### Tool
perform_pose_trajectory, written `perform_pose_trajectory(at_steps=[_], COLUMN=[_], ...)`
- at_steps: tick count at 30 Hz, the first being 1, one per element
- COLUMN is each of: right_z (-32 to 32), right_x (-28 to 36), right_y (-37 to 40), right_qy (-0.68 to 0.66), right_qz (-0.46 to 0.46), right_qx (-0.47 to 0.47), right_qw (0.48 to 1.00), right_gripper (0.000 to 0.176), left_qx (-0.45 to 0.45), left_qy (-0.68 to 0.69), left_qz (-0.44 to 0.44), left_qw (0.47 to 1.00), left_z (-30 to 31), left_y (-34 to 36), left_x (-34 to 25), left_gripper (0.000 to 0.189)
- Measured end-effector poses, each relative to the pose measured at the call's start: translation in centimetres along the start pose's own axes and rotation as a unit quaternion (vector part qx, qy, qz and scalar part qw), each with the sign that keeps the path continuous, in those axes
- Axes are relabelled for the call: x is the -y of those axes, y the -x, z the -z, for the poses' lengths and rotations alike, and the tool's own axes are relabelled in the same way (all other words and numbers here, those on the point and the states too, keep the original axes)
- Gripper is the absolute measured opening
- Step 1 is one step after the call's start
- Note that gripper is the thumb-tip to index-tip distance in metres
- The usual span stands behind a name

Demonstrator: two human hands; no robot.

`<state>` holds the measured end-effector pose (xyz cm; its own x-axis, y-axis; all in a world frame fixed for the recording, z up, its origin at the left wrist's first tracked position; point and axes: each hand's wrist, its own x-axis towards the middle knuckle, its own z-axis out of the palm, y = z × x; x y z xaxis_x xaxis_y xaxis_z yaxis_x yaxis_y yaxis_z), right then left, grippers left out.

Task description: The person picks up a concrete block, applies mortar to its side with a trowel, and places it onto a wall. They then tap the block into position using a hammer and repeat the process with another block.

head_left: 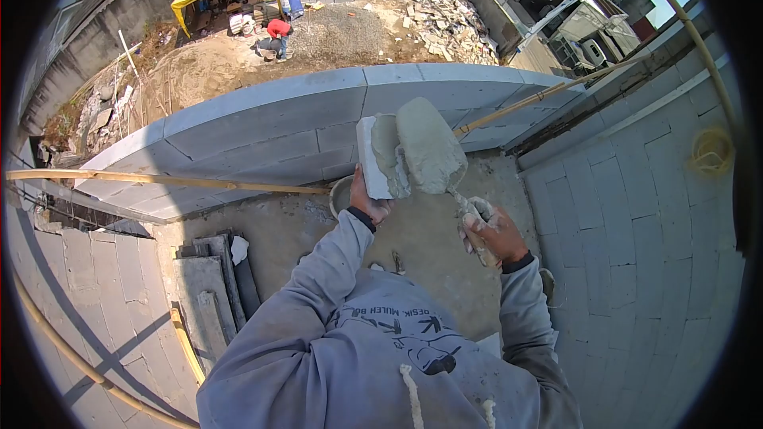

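My left hand (372, 196) grips a white lightweight block (366, 151) by its lower left side. Wet grey mortar (387, 147) covers part of the block's upper face. In my right hand (494, 234) is the handle of a trowel (430, 145), its broad blade coated with mortar and held right beside the block. The fingers of both hands are wrapped round what they hold. Below the block, a round bucket (342, 195) shows in part behind my left hand.
A low block wall (262, 139) curves across in front; another block wall (620, 246) rises at right. Bamboo poles (167, 178) cross on both sides. Grey boards (208, 282) are stacked at left. Beyond the wall, a person in red (278, 29) bends near a gravel heap (334, 32).
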<state>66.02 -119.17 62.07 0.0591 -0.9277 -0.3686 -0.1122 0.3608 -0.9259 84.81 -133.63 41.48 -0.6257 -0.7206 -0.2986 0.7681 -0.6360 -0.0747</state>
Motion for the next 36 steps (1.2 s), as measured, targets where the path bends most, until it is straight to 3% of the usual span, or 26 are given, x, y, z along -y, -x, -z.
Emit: perform_pose_trajectory(at_steps=[7,18,22,24,31,36], right_z=[-2.0,4.4,5.9,6.1,4.2,2.3], right_x=[-2.4,-6.9,-6.9,-6.2,-7.1,-15.8], right_y=[-3.5,-1.3,-1.2,-1.2,-5.1,-11.7], right_qy=[-0.023,0.038,0.054,0.123,0.095,0.164], right_qz=[-0.04,-0.112,-0.119,-0.103,-0.082,-0.232], right_qx=[0.071,0.083,0.1,0.048,0.074,0.112], right_qw=[0.996,0.99,0.986,0.986,0.989,0.952], right_gripper=[0.029,0.026,0.028,0.032,0.035,0.034], left_qx=[0.006,-0.054,-0.062,-0.071,-0.111,-0.134], left_qy=[-0.023,-0.04,-0.058,-0.057,-0.068,-0.044], left_qz=[-0.062,-0.083,-0.081,-0.092,-0.134,-0.204], left_qw=[0.998,0.994,0.993,0.992,0.982,0.969], left_z=[-3.1,-1.9,-1.2,-0.8,1.0,4.7], left_y=[1.1,2.5,3.6,3.9,5.8,9.7], left_x=[0.0,-1.9,-2.4,-2.6,-3.7,-4.6], left_gripper=[0.054,0.057,0.058,0.058,0.054,0.049])
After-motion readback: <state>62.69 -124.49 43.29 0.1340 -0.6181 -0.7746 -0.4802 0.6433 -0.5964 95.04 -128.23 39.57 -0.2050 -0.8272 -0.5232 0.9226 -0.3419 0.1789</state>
